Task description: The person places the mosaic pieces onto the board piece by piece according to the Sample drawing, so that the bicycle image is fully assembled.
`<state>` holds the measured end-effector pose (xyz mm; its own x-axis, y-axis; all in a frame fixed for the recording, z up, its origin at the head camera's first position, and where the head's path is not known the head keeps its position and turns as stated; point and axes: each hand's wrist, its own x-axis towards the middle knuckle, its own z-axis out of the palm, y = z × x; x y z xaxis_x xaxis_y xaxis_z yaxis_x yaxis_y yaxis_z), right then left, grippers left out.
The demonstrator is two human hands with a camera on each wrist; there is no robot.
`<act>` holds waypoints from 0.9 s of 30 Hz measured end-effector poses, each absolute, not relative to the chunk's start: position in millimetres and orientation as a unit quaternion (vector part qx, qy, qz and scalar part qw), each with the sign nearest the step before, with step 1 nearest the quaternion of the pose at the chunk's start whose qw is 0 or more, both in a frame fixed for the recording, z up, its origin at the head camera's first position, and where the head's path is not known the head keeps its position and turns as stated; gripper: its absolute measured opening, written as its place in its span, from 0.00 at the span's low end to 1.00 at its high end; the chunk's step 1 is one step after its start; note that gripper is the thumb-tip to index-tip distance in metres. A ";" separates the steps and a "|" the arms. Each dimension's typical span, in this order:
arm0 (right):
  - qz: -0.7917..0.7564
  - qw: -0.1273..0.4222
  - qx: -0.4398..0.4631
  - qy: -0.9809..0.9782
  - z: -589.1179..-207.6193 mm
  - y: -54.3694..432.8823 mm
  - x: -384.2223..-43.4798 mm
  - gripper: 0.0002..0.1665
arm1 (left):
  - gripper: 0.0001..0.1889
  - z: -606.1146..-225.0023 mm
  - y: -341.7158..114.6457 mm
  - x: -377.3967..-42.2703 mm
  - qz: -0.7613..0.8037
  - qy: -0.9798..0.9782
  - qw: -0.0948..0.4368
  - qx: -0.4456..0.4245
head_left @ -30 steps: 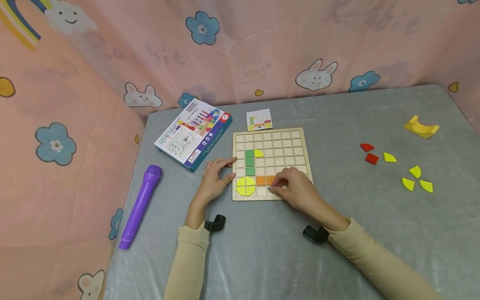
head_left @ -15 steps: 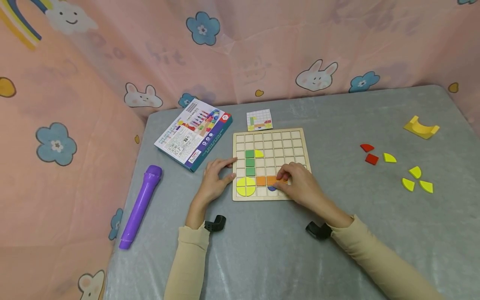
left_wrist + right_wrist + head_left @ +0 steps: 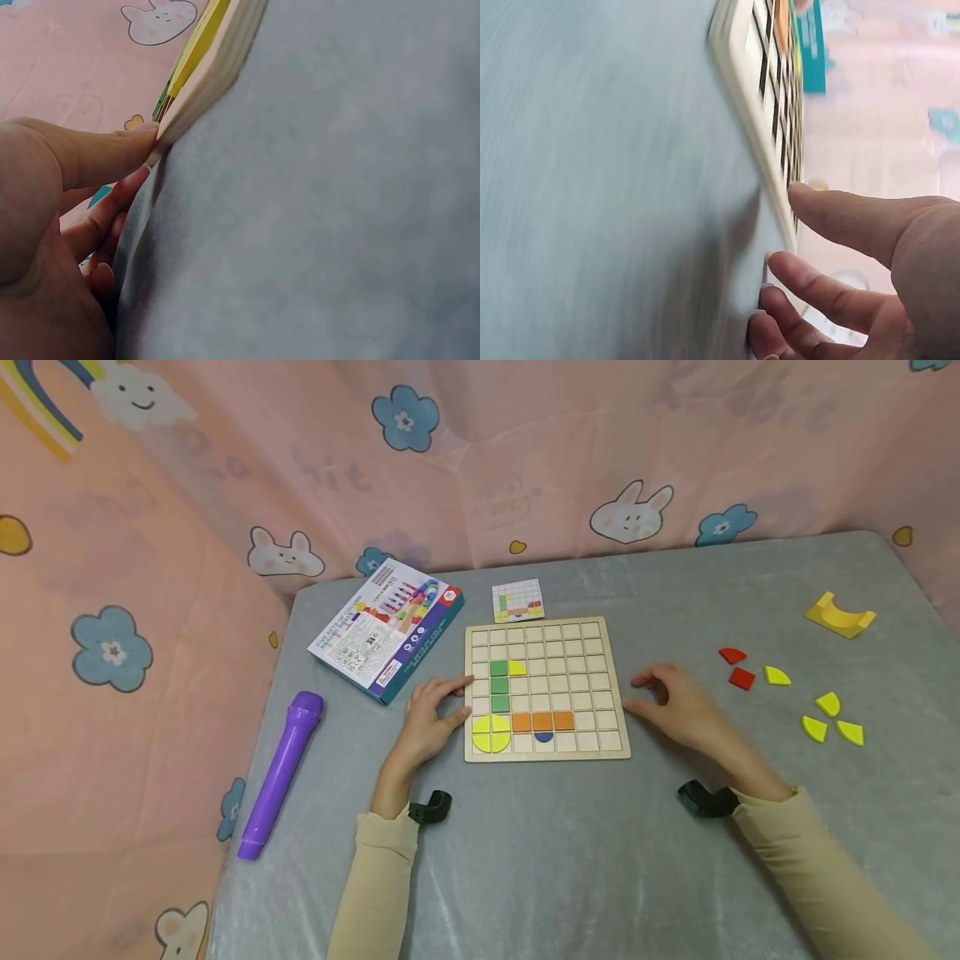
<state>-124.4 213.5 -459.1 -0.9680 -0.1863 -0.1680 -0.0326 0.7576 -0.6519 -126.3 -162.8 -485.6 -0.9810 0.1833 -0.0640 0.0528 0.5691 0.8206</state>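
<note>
In the head view a wooden grid board [image 3: 588, 685] lies on the table. It carries a green column of squares [image 3: 499, 685], a yellow circle of quarter pieces [image 3: 492, 733], a yellow quarter piece [image 3: 517, 668], an orange row of squares [image 3: 542, 721] and a blue half-round piece [image 3: 543, 737]. My left hand [image 3: 424, 725] touches the board's left edge with thumb and index fingertips; the left wrist view shows the thumb [image 3: 112, 154] against that edge. Just off the right edge is my right hand [image 3: 684, 710], holding nothing, thumb and fingers apart.
Right of the board lie two red pieces [image 3: 742, 678] and several yellow quarter pieces [image 3: 828, 703], with a yellow arched block [image 3: 840, 615] behind. A pattern card [image 3: 517, 600] sits beyond the board. At left are a box [image 3: 386, 628] and a purple microphone [image 3: 282, 772].
My right hand has moved off the board to the right, uncovering the third orange square and the blue half-round piece. My left hand has stayed at the left edge.
</note>
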 end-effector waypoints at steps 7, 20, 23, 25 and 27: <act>-0.321 0.057 -0.043 0.944 -462.3 258.4 -118.4 0.22 | 0.25 -485.3 -163.0 -125.7 0.458 0.884 0.068 0.066; -0.257 0.107 -0.005 0.960 -451.0 350.3 -87.7 0.18 | 0.25 -485.3 -162.9 -125.7 0.461 0.882 0.069 0.067; -0.246 0.116 0.024 0.962 -451.4 359.9 -83.4 0.18 | 0.25 -485.7 -162.8 -125.5 0.459 0.883 0.066 0.070; -0.239 0.116 0.048 0.963 -451.9 363.6 -81.0 0.19 | 0.25 -486.2 -162.8 -125.6 0.460 0.883 0.063 0.072; -0.233 0.114 0.070 0.963 -452.2 365.7 -78.8 0.20 | 0.25 -486.1 -162.8 -125.5 0.460 0.882 0.061 0.074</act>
